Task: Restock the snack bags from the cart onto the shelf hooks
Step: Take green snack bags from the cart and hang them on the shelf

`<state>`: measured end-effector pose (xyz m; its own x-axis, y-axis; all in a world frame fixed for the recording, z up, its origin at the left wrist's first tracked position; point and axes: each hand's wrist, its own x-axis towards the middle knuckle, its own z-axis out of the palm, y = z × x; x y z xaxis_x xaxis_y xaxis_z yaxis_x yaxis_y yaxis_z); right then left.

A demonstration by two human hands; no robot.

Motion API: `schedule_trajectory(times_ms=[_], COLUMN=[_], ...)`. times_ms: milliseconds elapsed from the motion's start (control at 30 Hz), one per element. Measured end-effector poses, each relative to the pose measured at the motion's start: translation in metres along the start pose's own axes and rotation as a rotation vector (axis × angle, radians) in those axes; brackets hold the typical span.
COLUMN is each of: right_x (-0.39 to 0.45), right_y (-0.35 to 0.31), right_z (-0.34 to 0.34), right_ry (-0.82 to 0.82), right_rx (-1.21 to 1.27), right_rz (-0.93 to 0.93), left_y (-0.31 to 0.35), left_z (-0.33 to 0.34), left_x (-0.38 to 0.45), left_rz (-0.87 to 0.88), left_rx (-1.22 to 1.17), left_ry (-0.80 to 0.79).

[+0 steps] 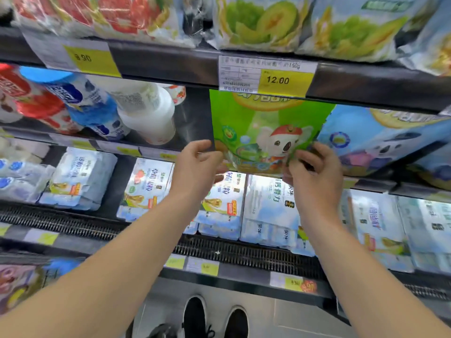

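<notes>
A green snack bag [263,128] with a koala cartoon hangs upright in the middle shelf row, its top tucked under the black shelf edge with the 12.00 price tag [267,76]. My left hand [197,167] grips the bag's lower left corner. My right hand [314,169] pinches its lower right corner. A blue koala snack bag [380,140] sits right beside it. The hook itself is hidden behind the bag. No cart is in view.
Bottles of milk drink [146,115] lie to the left on the same level. Melon and strawberry bags [263,20] fill the row above. Boxed yoghurt packs [268,208] line the shelf below. My shoes [214,318] stand on the grey floor.
</notes>
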<state>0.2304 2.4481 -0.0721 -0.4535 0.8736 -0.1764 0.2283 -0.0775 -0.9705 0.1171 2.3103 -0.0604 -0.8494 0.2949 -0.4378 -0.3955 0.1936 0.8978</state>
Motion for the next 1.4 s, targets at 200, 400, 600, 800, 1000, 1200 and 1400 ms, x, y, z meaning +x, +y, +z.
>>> schedule_trajectory(times_ms=[200, 400, 600, 800, 1000, 1200, 1400], right_x=[-0.010, 0.002, 0.010, -0.010, -0.048, -0.112, -0.213], right_y=[0.013, 0.002, -0.002, 0.002, -0.001, -0.001, -0.002], right_z=[-0.007, 0.001, 0.002, -0.004, 0.027, 0.098, 0.175], right_ry=[-0.192, -0.281, -0.370, -0.330, -0.456, -0.627, -0.849], right_rx=[-0.111, -0.144, -0.199, -0.272, -0.381, -0.396, -0.526], right_rz=[0.041, 0.059, 0.047, 0.044, -0.058, -0.133, -0.263], left_y=[-0.007, 0.009, 0.013, 0.001, -0.016, -0.047, -0.077], left_z=[0.008, 0.020, 0.021, -0.004, -0.063, -0.156, -0.296], left_x=[-0.013, -0.007, -0.004, -0.012, -0.035, -0.061, -0.114], left_rz=[-0.020, -0.059, -0.073, -0.030, 0.046, 0.043, 0.066], left_rx=[0.081, 0.089, 0.104, 0.168, 0.300, 0.334, 0.483], left_ry=[-0.157, -0.236, -0.252, -0.176, -0.066, 0.055, 0.188])
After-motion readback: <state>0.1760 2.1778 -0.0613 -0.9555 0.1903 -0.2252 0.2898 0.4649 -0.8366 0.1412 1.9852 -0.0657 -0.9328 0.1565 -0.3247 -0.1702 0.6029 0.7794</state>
